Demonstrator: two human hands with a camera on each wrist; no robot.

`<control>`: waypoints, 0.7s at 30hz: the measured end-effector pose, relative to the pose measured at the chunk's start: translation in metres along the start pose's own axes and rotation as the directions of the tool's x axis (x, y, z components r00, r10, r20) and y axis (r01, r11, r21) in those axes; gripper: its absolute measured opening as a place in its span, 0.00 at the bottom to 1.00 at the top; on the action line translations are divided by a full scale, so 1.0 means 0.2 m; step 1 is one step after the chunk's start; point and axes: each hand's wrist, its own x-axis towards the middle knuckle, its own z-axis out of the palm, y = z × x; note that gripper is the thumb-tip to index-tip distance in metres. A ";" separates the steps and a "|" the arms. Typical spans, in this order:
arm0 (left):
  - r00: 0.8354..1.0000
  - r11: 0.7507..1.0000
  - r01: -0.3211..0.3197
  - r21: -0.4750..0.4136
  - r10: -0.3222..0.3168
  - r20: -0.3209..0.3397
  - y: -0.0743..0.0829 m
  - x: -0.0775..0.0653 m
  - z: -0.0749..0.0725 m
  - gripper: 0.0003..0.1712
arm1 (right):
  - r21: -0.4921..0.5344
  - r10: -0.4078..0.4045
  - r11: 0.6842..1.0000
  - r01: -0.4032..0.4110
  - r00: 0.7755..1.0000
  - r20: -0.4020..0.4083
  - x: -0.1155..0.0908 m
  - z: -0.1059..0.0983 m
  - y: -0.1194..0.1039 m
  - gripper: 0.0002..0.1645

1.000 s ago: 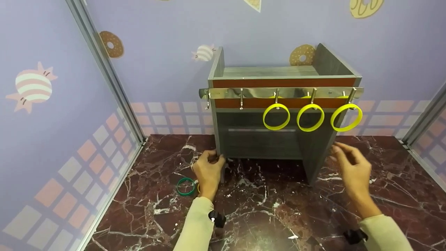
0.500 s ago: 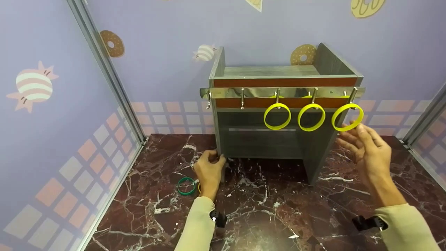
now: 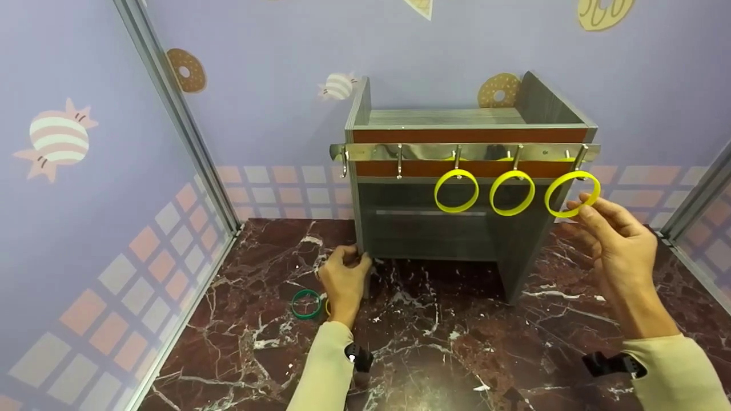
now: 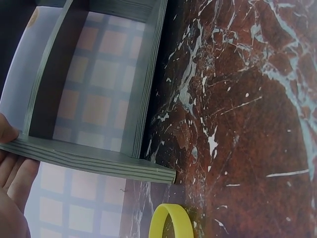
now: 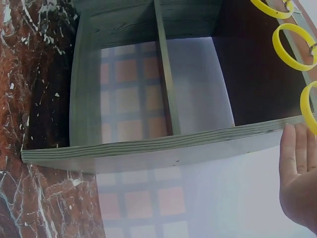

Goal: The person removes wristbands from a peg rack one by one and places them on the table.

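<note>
A grey wooden shelf unit [image 3: 437,242] stands on the marbled surface, a metal hook rail [image 3: 424,152] across its front. Three yellow silicone wristbands hang from the rail: a left one [image 3: 456,210], a middle one [image 3: 510,213] and a rightmost one [image 3: 563,215]. With thumb and finger at its lower right edge, my right hand [image 3: 625,251] pinches the rightmost wristband. My left hand [image 3: 344,279] grips the lower left side panel [image 4: 94,161], thumb on the inner side and fingers outside. In the right wrist view the thumb is out of sight.
Beside my left wrist lies a green wristband [image 3: 306,304]. A yellow wristband [image 4: 182,224] rests close by, mostly hidden by the wrist in the head view. Two hooks [image 3: 400,162] at the rail's left carry no band. Patterned walls [image 3: 274,114] enclose the surface.
My right hand has left the shelf's right side, risen and moved right to the rightmost wristband, which has tilted slightly. My left hand stays on the left panel.
</note>
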 end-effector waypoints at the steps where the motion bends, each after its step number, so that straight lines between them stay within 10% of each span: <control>1: 1.000 1.000 0.003 -0.003 -0.003 0.003 0.00 0.00 0.00 0.09 | 0.000 -0.012 1.000 0.012 1.000 -0.008 0.00 0.00 0.00 0.14; 21: 1.000 1.000 -0.003 0.020 0.003 -0.007 -0.01 0.00 0.00 0.08 | 0.208 -0.068 0.975 0.078 0.996 -0.058 0.01 0.09 -0.15 0.11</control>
